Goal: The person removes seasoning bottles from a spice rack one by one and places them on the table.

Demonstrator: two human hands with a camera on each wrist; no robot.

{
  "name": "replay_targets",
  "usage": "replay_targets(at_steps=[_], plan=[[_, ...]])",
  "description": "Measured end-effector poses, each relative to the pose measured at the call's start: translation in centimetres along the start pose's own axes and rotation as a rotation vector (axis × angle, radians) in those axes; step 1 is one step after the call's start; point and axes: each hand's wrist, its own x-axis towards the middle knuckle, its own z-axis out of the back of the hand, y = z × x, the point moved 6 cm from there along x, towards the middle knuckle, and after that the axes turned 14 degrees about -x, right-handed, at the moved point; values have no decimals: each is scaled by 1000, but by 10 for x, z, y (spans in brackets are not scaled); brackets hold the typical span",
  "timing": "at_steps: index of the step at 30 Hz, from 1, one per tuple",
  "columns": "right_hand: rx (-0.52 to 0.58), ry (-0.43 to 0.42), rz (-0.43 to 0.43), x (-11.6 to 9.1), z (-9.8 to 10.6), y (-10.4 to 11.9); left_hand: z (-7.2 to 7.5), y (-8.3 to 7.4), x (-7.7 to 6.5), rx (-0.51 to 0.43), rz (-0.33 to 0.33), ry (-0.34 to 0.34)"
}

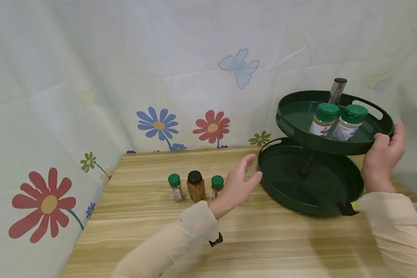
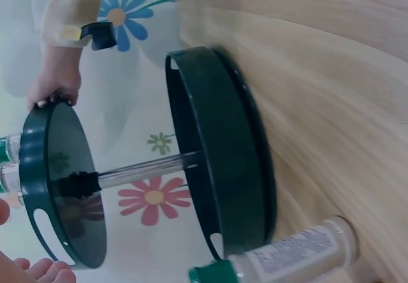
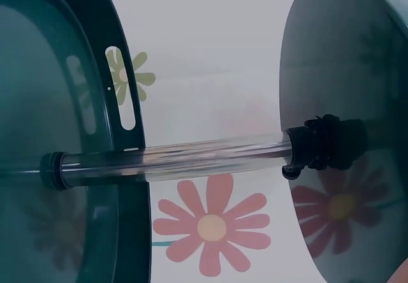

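Observation:
A dark green two-tier round tray stand stands at the right of the table in the head view. My right hand grips the right rim of its upper tray, thumb over the edge by the handle slot. Two green-capped spice jars stand on that tray. My left hand holds nothing; its fingers are spread just left of the lower tray. Behind the left wrist, a green-capped jar with reddish contents is partly hidden. A metal post joins both tiers in the right wrist view.
Left of my left hand, a black-capped jar of orange-brown spice and a green-capped jar stand on the wooden table. A flower-printed white cloth hangs behind and beside the table.

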Motion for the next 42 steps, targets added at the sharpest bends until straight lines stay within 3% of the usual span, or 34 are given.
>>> replay_targets(at_steps=[13,26,33,42], plan=[[7,30,34,-4,1,1,-23,-29,27,9,-28,7],[-80,49,49,-7,1,0,-33,-40,47,33,-58,-4],[-186,61,36,-9,2,1,-38,-46,60,58,-91,-12],[-208,35,52,-11,2,4,-45,-55,72,71,-92,-11]])
